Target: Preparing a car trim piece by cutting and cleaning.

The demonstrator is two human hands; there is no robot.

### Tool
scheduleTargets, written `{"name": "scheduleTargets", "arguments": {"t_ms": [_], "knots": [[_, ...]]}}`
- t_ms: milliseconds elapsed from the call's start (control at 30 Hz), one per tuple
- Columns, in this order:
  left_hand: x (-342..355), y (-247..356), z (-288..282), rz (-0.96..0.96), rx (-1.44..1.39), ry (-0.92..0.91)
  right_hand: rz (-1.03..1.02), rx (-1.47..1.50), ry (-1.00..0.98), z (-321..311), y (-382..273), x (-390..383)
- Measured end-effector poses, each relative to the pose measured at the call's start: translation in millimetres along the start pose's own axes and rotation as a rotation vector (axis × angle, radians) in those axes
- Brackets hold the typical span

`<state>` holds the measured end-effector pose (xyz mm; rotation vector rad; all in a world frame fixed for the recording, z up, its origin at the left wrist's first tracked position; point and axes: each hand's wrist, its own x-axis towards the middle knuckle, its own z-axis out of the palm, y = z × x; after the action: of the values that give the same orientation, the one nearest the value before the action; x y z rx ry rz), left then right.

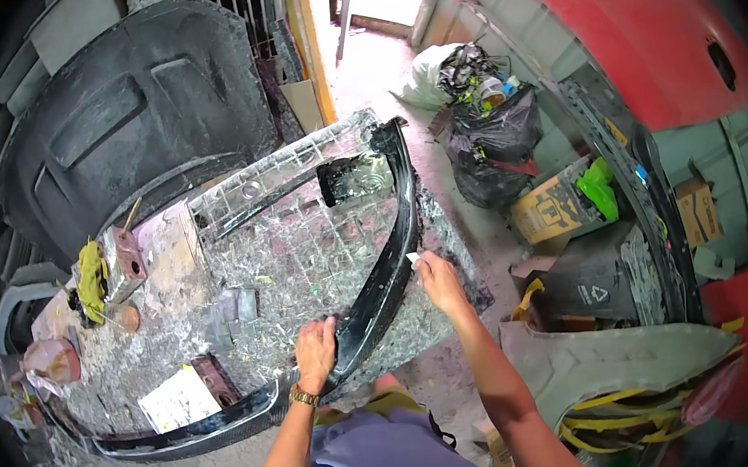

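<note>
A long black curved car bumper lip (378,298) lies along the near and right edges of a paint-spattered worktable (301,267). My left hand (316,356), with a watch on its wrist, is closed at the lip's inner edge near the bend; its fingertips are partly hidden. On the lip's outer side, my right hand (439,283) pinches a small whitish piece (413,258), possibly folded sandpaper, at the edge. Between the lip's arms lie a white sheet (178,400) and a dark reddish block (215,380).
A metal can (125,265) and yellow cloth (91,280) stand on the table's left. A black hood (133,113) leans behind. To the right are black garbage bags (493,136), cardboard boxes (550,207), a grey fender (616,361) and a red panel (642,27).
</note>
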<state>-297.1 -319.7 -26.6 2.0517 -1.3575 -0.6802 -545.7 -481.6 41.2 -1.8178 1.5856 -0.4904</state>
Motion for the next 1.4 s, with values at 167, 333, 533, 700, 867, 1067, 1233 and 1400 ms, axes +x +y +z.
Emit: {"name": "scheduleTargets", "arguments": {"t_ms": [167,333,533,700,867,1067,1233,1400], "knots": [[2,10,0,-0.095,-0.006,0.036,-0.071,-0.165,-0.053,2,-9,33],[-1,12,0,-0.149,-0.017,0.066,-0.161,-0.160,-0.168,23,-6,-4],[-3,4,0,-0.226,-0.026,0.023,-0.140,-0.151,-0.078,24,-10,-11],[6,1,3,-0.469,-0.173,0.044,-0.097,-0.103,-0.032,17,-13,-6],[8,10,3,-0.470,-0.153,0.097,-0.076,-0.125,-0.115,19,-4,-17],[8,13,3,-0.424,-0.129,0.103,-0.086,-0.068,-0.128,33,-10,-33],[3,-1,10,-0.376,-0.075,0.151,-0.082,-0.117,-0.018,24,-10,-10],[9,10,4,-0.425,-0.106,0.122,-0.061,-0.115,-0.060,24,-9,-11]]}}
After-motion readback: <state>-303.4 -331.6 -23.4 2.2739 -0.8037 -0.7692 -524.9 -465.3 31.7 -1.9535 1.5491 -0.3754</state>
